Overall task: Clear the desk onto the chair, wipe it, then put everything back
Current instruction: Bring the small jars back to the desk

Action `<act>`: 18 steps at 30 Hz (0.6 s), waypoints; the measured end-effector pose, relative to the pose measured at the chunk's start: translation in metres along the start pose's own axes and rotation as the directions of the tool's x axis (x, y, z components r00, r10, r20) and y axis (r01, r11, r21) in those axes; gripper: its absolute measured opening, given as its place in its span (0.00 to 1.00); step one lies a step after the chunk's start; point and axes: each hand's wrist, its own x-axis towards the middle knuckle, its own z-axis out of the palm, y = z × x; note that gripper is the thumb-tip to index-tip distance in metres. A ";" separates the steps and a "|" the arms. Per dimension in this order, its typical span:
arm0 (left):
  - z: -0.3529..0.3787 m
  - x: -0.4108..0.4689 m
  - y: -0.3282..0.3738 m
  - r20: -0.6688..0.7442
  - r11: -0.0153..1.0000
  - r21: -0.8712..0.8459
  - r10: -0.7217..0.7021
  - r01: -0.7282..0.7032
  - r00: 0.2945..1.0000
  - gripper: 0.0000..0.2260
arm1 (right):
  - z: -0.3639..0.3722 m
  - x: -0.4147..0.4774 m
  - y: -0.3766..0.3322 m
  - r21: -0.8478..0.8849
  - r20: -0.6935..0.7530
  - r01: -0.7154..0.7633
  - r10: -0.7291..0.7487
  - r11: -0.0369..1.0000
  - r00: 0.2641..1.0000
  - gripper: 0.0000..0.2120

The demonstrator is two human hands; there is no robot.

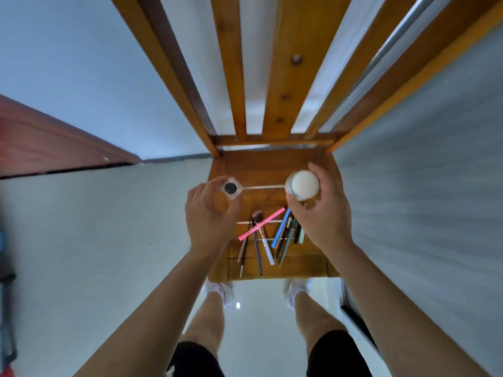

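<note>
This looks like a room in a home, likely a bedroom or dorm. A slatted wooden chair with an orange-brown varnish [275, 161] stands on a pale glossy tiled floor [114, 240] against a plain white wall [81, 63], with a reddish-brown wooden door [49, 142] far to the left of the left hand's grip. Below both grips, the seat holds a scatter of makeup brushes and coloured cosmetic pencils [268, 235], personal things rather than work gear.

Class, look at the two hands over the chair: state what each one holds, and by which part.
The left hand grips a small clear bottle with a black cap by its sides. The right hand grips a white-lidded container around its body, below the lid.
</note>
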 end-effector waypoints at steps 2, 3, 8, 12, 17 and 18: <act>-0.044 -0.002 0.031 -0.022 0.999 -0.031 0.010 -0.011 1.000 0.16 | -0.031 -0.010 -0.031 0.021 0.011 0.027 -0.027 0.999 1.000 0.30; -0.068 -0.004 0.048 -0.046 0.999 -0.045 0.020 -0.022 0.999 0.16 | -0.047 -0.014 -0.049 0.036 0.014 0.046 -0.047 0.998 0.999 0.30; -0.182 -0.037 0.121 -0.243 0.990 -0.109 0.062 -0.090 0.968 0.17 | -0.119 -0.022 -0.146 0.120 0.024 0.241 -0.245 0.963 0.969 0.31; -0.267 -0.087 0.142 -0.472 0.993 -0.106 -0.001 -0.055 0.882 0.17 | -0.154 -0.033 -0.230 0.230 0.085 0.417 -0.445 0.879 0.891 0.33; -0.367 -0.150 0.127 -0.687 0.985 -0.173 -0.122 0.002 0.716 0.16 | -0.156 -0.078 -0.337 0.274 0.144 0.656 -0.705 0.703 0.695 0.37; -0.387 -0.164 0.120 -0.718 0.985 -0.174 -0.131 0.005 0.684 0.15 | -0.153 -0.094 -0.357 0.287 0.145 0.701 -0.753 0.653 0.642 0.37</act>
